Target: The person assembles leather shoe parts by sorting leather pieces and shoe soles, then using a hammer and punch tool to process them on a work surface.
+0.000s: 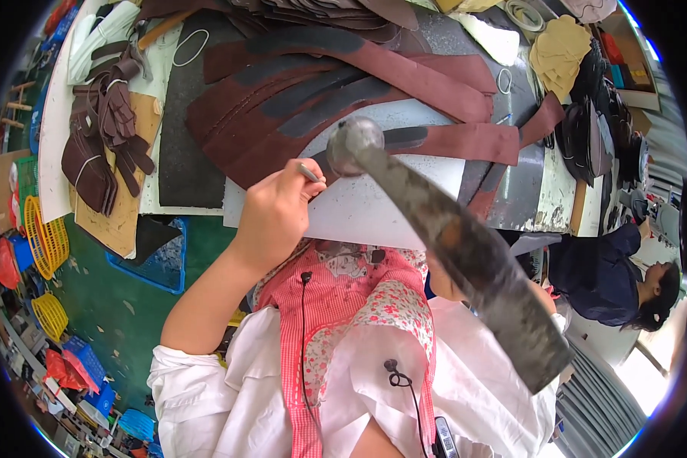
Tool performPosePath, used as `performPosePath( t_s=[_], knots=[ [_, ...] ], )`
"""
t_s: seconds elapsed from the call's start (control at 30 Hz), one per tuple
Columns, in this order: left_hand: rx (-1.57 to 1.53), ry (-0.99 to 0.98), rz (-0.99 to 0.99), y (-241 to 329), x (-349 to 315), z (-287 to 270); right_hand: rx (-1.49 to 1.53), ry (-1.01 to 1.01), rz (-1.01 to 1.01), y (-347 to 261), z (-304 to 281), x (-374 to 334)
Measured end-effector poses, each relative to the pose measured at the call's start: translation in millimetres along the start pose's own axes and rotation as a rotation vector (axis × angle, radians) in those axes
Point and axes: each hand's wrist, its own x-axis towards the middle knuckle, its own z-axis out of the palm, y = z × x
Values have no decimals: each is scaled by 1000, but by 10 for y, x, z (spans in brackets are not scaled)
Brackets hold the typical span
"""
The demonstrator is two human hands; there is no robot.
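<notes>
The steel hammer (477, 267) is grey, scuffed and rust-spotted, with a rounded knob at one end and a broad, flat end at the other; it slants close to the camera, across the view of the white board (351, 217) and the apron (332, 294). A slim metal punch (308, 173) shows its blunt end above the board's left part. Beyond lie overlapping maroon leather strips (446, 80) with blackened patches, some curved, one row of slits running along the leftmost.

The board rests on a dark-topped counter (187, 145), with bundled brown leather pieces (91, 168) at left and tan cut pieces (561, 57) at far right. A blue crate (179, 256) stands on the green floor (118, 313); a co-worker in dark clothes (599, 271) is at right.

The hands are apart. The left hand (276, 206), forearm raised from below, is curled around the punch; the right hand (443, 281) is mostly hidden behind the hammer, so its grip cannot be told.
</notes>
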Motion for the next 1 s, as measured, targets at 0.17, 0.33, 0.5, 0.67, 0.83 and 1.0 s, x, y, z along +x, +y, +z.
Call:
performPosePath(
  t_s=[0.17,0.33,0.5,0.67,0.83,1.0],
  knots=[
    [-117,0,-204,5,51,-8,4,-117,44,52,-88,43],
    [68,-18,106,39,70,32,-16,-48,49,58,22,-166],
    [-100,26,-147,48,158,34,-162,-21,119,18,-126,-187],
    [-3,2,-75,19,124,65,-249,224,158,55,-163,-277],
    [61,-18,211,-29,137,127,-9,-89,52,108,-137,-108],
    [-33,5,-28,37,191,102,-36,159,26,135,-8,-248]
  ],
)
